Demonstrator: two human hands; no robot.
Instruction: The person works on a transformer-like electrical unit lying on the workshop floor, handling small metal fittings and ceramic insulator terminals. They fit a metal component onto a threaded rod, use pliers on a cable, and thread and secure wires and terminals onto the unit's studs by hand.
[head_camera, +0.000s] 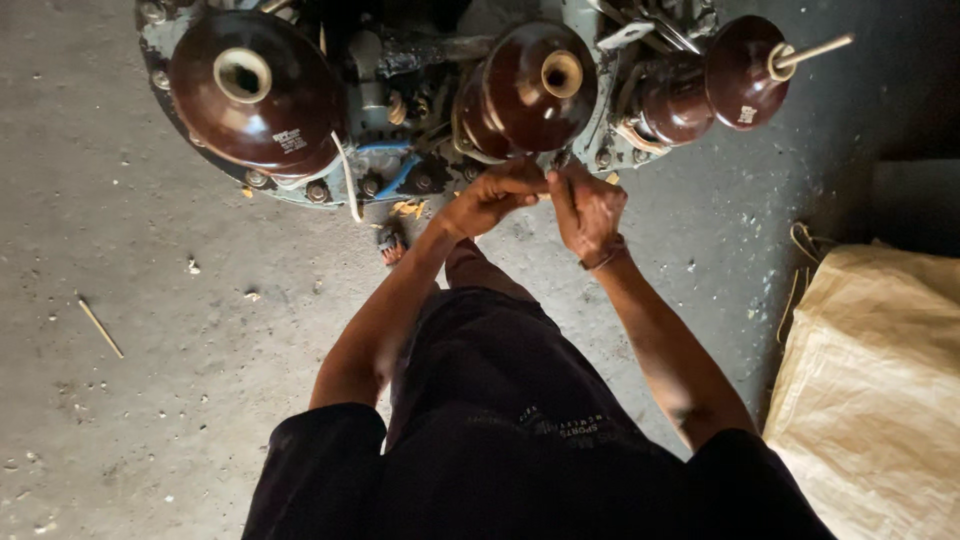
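Both hands meet at the foot of the middle insulator (530, 88), right at the edge of the grey metal cover (385, 150) it stands on. The left hand (490, 198) comes in from the left with its fingers curled tight, seemingly around something small; what that is, I cannot make out. The right hand (588, 210) sits just beside it, touching it, fingers bunched and pressed together around a thin dark piece that runs between the two hands, roughly upright toward the insulator's base. Whatever they work on lies just ahead of the fingertips, toward the cover, and both hands are about equally near.

The three insulators are glossy brown ceramic, bell-shaped with ribbed skirts. The left insulator (255, 90) shows a hollow pale top; the right insulator (725, 80) carries a pale rod (815, 50) poking out sideways. The cover is dull painted metal, chipped and grimy, ringed with bolts (318, 190). A thin white wire (348, 185) hangs off its edge. The floor (150, 330) is rough, stained concrete with a stray stick (100, 327), and a coarse woven tan sack (880, 390) lies at the right.
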